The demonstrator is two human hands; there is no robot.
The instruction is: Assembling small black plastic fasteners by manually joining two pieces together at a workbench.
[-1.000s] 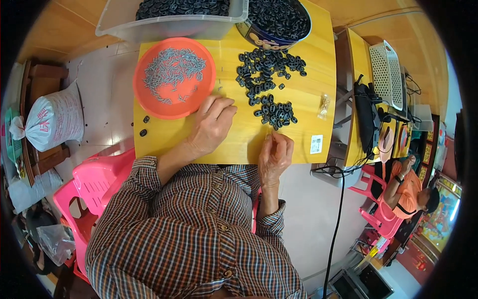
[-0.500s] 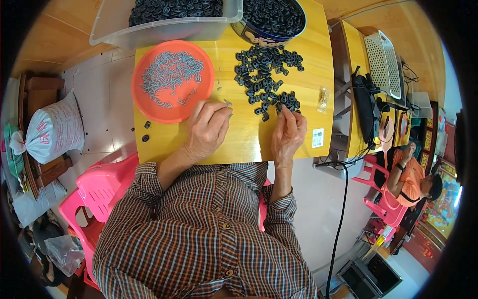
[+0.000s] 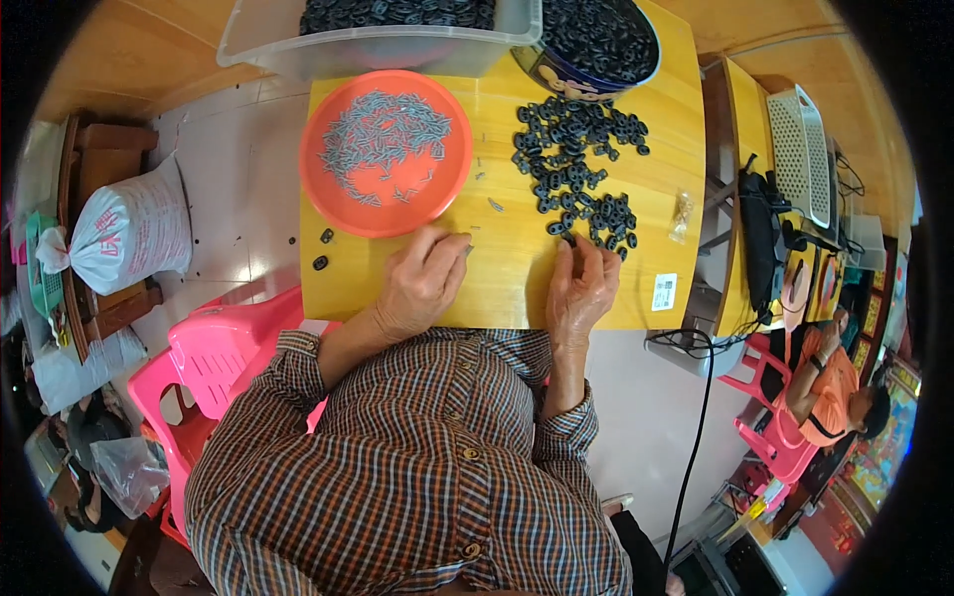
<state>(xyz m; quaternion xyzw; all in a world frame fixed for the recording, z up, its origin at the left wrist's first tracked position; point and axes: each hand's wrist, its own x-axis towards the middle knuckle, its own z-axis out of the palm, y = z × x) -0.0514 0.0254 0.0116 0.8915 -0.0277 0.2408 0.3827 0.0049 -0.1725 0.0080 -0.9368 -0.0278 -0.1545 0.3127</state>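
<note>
My left hand [image 3: 425, 285] is closed in a pinch beside the near rim of the orange plate [image 3: 316, 204]. A tiny grey tip, apparently a screw, shows at its fingertips. On the plate lie many small grey screws [image 3: 383, 129]. My right hand [image 3: 584, 288] pinches a small black two-holed plastic piece [image 3: 568, 239] at the near end of a loose pile of black plastic pieces [image 3: 566, 179]. A few stray screws [image 3: 495, 205] rest on the yellow table [image 3: 487, 288] between plate and pile.
Behind the plate stands a clear plastic bin [image 3: 397, 62] of black pieces, with a round tin [image 3: 586, 89] of them beside it. A small clear packet [image 3: 682, 217] and a white label [image 3: 664, 292] are at the right. Another person [image 3: 830, 382] sits far right.
My right hand has drawn back slightly from the pile with a black piece in its fingertips. My left hand has moved nearer to me, away from the stray screws. The whole view has shifted.
</note>
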